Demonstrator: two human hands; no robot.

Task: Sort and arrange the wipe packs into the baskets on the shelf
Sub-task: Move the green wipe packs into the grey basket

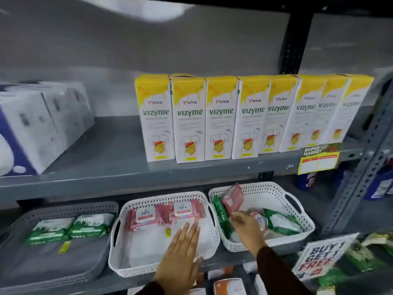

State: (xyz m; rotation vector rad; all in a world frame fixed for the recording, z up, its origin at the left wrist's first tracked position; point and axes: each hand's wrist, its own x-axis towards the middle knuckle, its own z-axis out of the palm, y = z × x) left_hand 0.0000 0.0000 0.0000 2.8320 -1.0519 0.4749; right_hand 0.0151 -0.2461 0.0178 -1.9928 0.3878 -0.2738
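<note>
Right hand: your right hand (244, 223) was down in the right white basket (297, 225), its grip closed on a pink wipe pack (232, 198) that stood tilted on end against the basket's left side.
Left hand: your left hand (184, 254) lay flat and open over the near part of the middle white basket (119, 248), gripping nothing; it looked placed to steady that basket or wait for the pack.
Why the hold: the pink pack was pinched at its lower edge, likely so it could lift clear of the mixed pile.
Sorted so far: two pink Kara packs (163, 213) sat side by side at the back of the middle basket; two green packs (70, 228) sat at the back of the grey basket (32, 262) on the left.
Still mixed: a green pack on edge (221, 216) stood just left of the held pack, another green pack (280, 223) lay right of your hand, and a pale pack (258, 217) showed partly under it.
In the way: the upright green pack and the two basket rims lay between the pack and its place.
Around: Vizyme boxes (253, 118) lined the shelf (127, 177) above; a promo sign (321, 255) hung lower right.
</note>
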